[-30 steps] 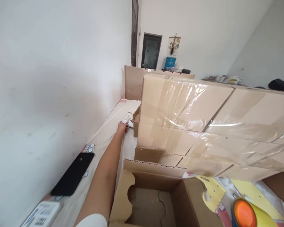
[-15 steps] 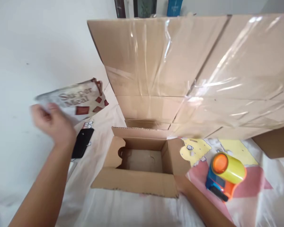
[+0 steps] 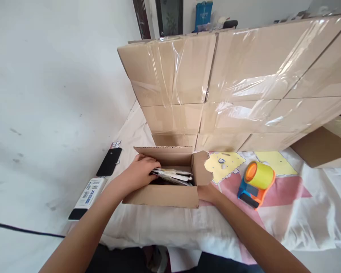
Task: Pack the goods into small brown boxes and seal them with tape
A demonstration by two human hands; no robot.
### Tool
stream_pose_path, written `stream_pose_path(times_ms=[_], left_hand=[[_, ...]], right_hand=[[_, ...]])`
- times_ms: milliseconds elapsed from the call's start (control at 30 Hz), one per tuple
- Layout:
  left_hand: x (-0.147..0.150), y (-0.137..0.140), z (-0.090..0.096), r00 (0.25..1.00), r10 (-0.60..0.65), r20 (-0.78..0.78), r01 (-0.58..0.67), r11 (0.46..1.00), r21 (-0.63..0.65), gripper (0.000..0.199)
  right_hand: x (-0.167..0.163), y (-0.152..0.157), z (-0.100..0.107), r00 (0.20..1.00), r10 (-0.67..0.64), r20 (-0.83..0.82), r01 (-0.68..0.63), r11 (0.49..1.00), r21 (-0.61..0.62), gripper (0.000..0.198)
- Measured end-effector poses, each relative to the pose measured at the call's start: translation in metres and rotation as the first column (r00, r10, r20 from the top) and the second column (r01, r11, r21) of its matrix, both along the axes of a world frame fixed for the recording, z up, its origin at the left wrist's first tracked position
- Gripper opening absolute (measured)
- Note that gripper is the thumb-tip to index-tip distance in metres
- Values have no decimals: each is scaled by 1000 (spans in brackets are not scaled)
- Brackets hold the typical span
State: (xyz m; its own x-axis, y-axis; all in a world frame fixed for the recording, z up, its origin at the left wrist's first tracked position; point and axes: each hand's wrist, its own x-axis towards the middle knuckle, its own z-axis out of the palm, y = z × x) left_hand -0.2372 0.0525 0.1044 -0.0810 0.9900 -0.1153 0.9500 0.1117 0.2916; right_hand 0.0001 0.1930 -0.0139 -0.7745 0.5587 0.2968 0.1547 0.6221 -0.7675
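Note:
A small open cardboard box [image 3: 161, 197] stands on the cloth with its flaps spread outward. My left hand [image 3: 142, 171] reaches over its left side, fingers closed on the near end of some food packets [image 3: 173, 176]. Those packets lie inside the box with their pale edges upward; how many there are I cannot tell. Against the outside of the box's right end rests my right hand [image 3: 208, 192], its fingers hidden behind the right flap and wall.
A wall of taped cartons [image 3: 176, 87] rises behind the box. An orange and blue tape dispenser with a yellow roll [image 3: 255, 182] sits to the right, an open carton [image 3: 321, 148] beyond it. On the left lie a black phone [image 3: 109, 162] and a white labelled box [image 3: 89, 194].
My left hand has brought the food packet from the left, above the cloth, down into the box. The right hand stays at the box's right end. The view has shifted.

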Motion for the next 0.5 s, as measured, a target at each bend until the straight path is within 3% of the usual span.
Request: stream_pose_path(times_ms=[100, 300, 400, 500], left_hand=[[-3, -4, -2, 998, 0, -70, 0, 1000, 9, 24], [-13, -17, 19, 964, -66, -256, 118, 974, 193, 38], [-24, -31, 20, 973, -100, -207, 165, 931, 326, 35], [-44, -46, 2, 995, -57, -86, 94, 845, 527, 42]], right_hand=[[-2, 2, 0, 984, 175, -13, -174, 983, 62, 21], [-4, 6, 1, 969, 240, -49, -237, 970, 60, 27], [-3, 6, 2, 966, 253, -60, -252, 967, 32, 30], [-1, 7, -5, 974, 216, -63, -217, 976, -11, 43]])
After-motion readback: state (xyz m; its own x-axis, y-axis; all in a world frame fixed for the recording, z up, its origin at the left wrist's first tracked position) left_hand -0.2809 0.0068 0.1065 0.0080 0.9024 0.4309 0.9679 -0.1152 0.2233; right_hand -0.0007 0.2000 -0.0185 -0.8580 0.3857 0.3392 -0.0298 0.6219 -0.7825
